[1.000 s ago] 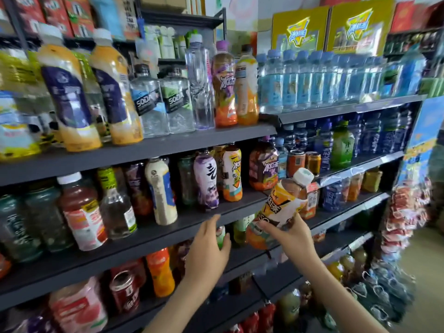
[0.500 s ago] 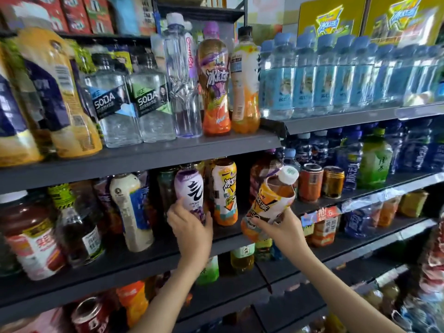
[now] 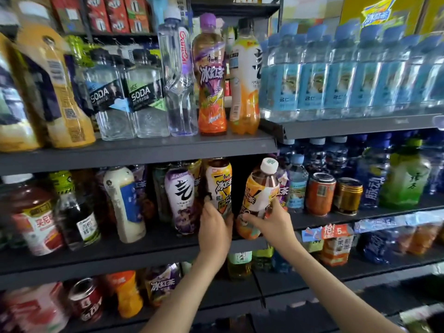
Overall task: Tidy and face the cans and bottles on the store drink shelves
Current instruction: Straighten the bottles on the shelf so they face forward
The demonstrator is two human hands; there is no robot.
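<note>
Now we are working at the middle shelf (image 3: 144, 246). Our left hand (image 3: 215, 227) is wrapping round the lower half of a yellow tea bottle (image 3: 219, 183), which is standing upright on that shelf just right of a purple bottle (image 3: 181, 198). Our right hand (image 3: 274, 221) is gripping a white-capped bottle (image 3: 262, 193) by its lower part, thumb lying across the front. This bottle is leaning with its cap toward the right, and its base is showing at the shelf's front edge, though we cannot tell whether it is touching the shelf. A dark gap is showing between the two held bottles. Just right of the leaning one a small water bottle (image 3: 296, 186) is standing, then an orange can (image 3: 320, 194) and a gold can (image 3: 348, 195) side by side. On the shelf above (image 3: 144, 152), two soda bottles (image 3: 108, 97) are standing together, and farther right a row of blue-labelled waters (image 3: 336, 80) is standing.
</note>
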